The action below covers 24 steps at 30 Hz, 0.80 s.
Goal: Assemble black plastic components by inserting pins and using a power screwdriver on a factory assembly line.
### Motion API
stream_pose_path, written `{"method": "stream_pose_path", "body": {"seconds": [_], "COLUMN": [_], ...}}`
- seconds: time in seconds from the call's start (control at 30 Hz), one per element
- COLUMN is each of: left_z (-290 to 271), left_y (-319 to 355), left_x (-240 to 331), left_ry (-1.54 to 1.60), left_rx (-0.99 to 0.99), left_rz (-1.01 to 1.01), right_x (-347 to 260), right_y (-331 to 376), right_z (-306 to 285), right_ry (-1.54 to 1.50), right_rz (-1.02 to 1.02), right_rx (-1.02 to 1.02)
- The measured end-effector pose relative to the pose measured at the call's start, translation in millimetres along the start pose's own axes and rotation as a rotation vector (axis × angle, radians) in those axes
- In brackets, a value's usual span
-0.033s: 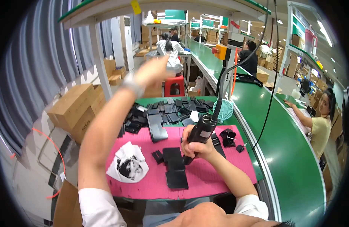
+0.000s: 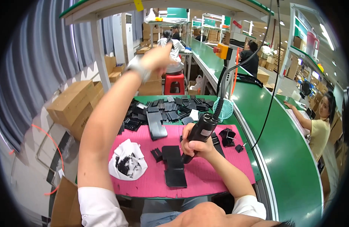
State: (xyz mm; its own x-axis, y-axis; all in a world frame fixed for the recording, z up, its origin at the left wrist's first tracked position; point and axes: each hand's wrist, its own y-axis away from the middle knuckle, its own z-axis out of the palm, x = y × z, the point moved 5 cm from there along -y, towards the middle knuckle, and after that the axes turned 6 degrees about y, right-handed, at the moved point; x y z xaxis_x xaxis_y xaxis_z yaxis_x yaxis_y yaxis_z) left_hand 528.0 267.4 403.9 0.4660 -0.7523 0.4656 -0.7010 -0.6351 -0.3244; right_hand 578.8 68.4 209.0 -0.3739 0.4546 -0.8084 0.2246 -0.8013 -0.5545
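My right hand [image 2: 195, 145] is wrapped round a black corded electric screwdriver [image 2: 201, 128], its lower end beside black plastic parts. Those are a flat black plate [image 2: 171, 154] and a second black panel [image 2: 175, 178] joined or touching below it. Raised high and stretched forward above the bench, my left hand [image 2: 157, 59] is smeared by motion; whether its fingers hold anything is unclear. A white cloth or bag [image 2: 128, 160] holding many small black pieces lies on the pink mat [image 2: 204, 181]. Behind it sits a longer dark-grey cover [image 2: 155, 125].
Heaped black plastic parts [image 2: 170, 108] line the bench's far side. A small turquoise fan [image 2: 223, 109] and black brackets [image 2: 228, 137] stand at the right. The green conveyor [image 2: 280, 151] runs alongside, with a co-worker [image 2: 320, 121] beyond it. Cartons [image 2: 72, 102] are stacked left.
My left hand has moved slightly up in the picture. My right hand keeps hold of the electric screwdriver in much the same place.
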Motion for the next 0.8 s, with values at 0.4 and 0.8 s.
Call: {"method": "stream_pose_path", "body": {"seconds": [0.4, 0.8], "left_z": [83, 196], "left_y": [112, 262], "left_x": [-11, -69], "left_ry": [-0.436, 0.697], "left_rx": [0.315, -0.224], "left_rz": [0.233, -0.415], "right_x": [4, 7], "right_y": [5, 6], "right_z": [-5, -9], "right_ry": [0.073, -0.054], "right_rz": [0.049, 0.016], "right_rx": [0.056, 0.003]}}
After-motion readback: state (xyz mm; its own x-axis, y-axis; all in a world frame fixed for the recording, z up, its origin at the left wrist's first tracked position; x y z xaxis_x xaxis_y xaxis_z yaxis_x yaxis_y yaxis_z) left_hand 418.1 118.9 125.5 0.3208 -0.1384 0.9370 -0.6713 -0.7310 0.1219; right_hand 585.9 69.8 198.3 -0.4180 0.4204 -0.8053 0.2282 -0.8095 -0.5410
